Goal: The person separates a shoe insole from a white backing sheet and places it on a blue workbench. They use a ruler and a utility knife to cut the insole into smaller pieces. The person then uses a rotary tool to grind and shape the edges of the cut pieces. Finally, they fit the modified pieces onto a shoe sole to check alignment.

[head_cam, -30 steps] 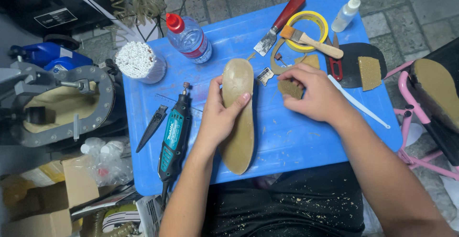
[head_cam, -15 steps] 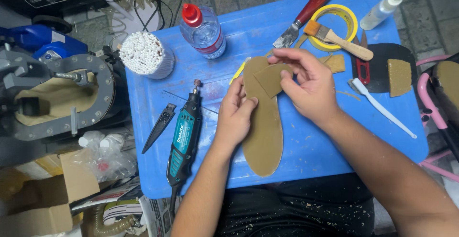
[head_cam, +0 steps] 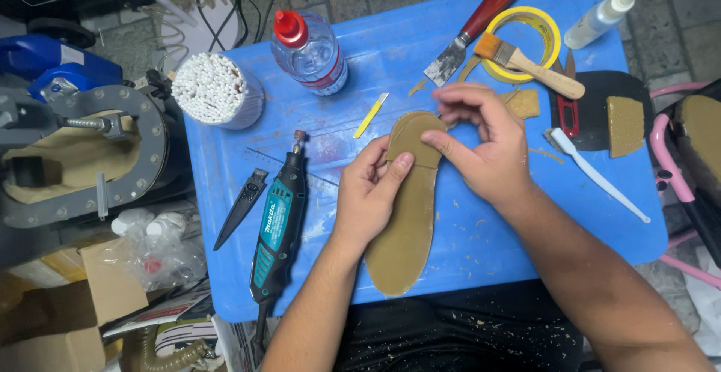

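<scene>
Lying farthest out to the left of the left hand [head_cam: 372, 195]: grey metal press [head_cam: 79, 154] beside the blue table [head_cam: 481, 244], bundle of white sticks [head_cam: 216, 89] in a cup, dark pointed blade [head_cam: 242, 205]; just beside that hand's wrist, teal rotary tool [head_cam: 276, 225], tip pointing away from the body; beyond the knuckles, clear water bottle [head_cam: 309, 51] with a red cap, small yellow strip [head_cam: 372, 114]. Gripping the tan shoe sole [head_cam: 405, 222] along its left edge, left hand closed on it, thumb pressed flat on top; sole running lengthwise from the near table edge up between both hands. Pinching the sole's far rounded end, right hand [head_cam: 481, 147], fingers curled over a smaller tan piece there. Past the right hand: red-handled scraper [head_cam: 473, 30], yellow tape roll [head_cam: 529, 38], wooden brush [head_cam: 529, 64]; to its right, red clippers [head_cam: 571, 105], white toothbrush [head_cam: 593, 173], glue bottle [head_cam: 601, 15].
</scene>
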